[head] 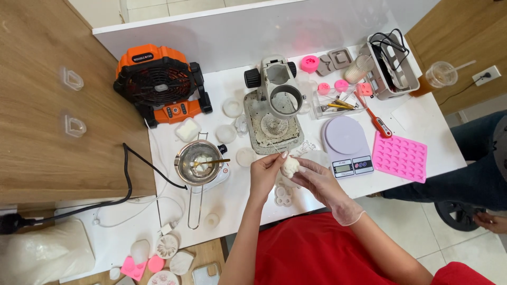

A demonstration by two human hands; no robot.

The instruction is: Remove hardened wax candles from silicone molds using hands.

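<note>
Both my hands meet over the front of a white table (243,211). My left hand (265,174) pinches the left side of a small white flower-shaped wax piece (290,167). My right hand (322,182), in a thin clear glove, cups the same piece from the right. A thin wick runs up from the piece toward the grey press stand (274,119). Beneath my hands lies a white flower-shaped mould (283,196).
A steel melting pot (199,162) with a stick across it sits left on a small heater. Behind stand an orange fan (159,84), a digital scale (348,145), a pink silicone mould (400,157), a red thermometer (374,117) and a tool caddy (392,66). Another person's leg (470,174) shows right.
</note>
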